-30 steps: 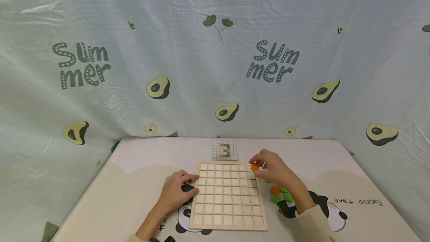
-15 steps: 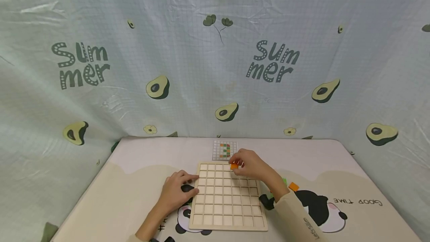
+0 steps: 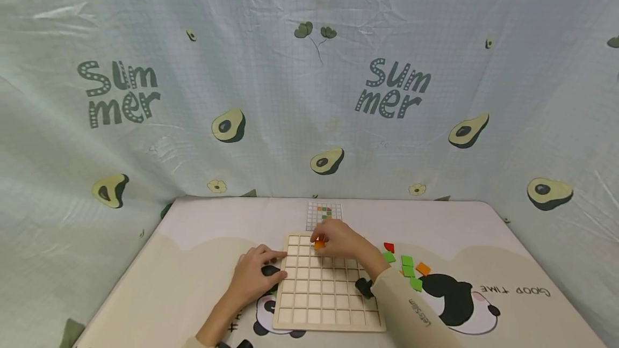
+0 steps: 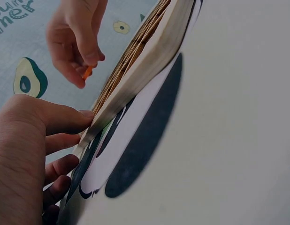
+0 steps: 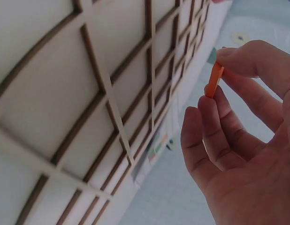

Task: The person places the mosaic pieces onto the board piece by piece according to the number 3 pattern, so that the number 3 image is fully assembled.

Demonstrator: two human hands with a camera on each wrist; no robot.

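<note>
A square wooden grid board [image 3: 314, 286] lies on the table, its compartments bare where I can see them. My right hand [image 3: 339, 239] is over the board's far rows and pinches a small orange square tile [image 5: 214, 80] between thumb and fingertips; the right wrist view shows the tile edge-on, apart from the grid. At the board's left edge, my left hand [image 3: 255, 274] rests with spread thumb and index finger touching the rim. In the left wrist view its other fingers [image 4: 63, 164] bend loosely beside the board. Part of the grid is hidden under the right hand and forearm.
Behind the board lies a card [image 3: 311, 212] with a coloured grid pattern, partly covered by the right hand. Right of the board are several loose green tiles [image 3: 407, 261], a red quarter-round tile [image 3: 389, 247] and an orange tile [image 3: 423, 268]. A printed cloth hangs behind the table.
My right hand has carried the orange tile leftward from the board's far right corner to over its far middle-left part. The left hand stays at the rim.
</note>
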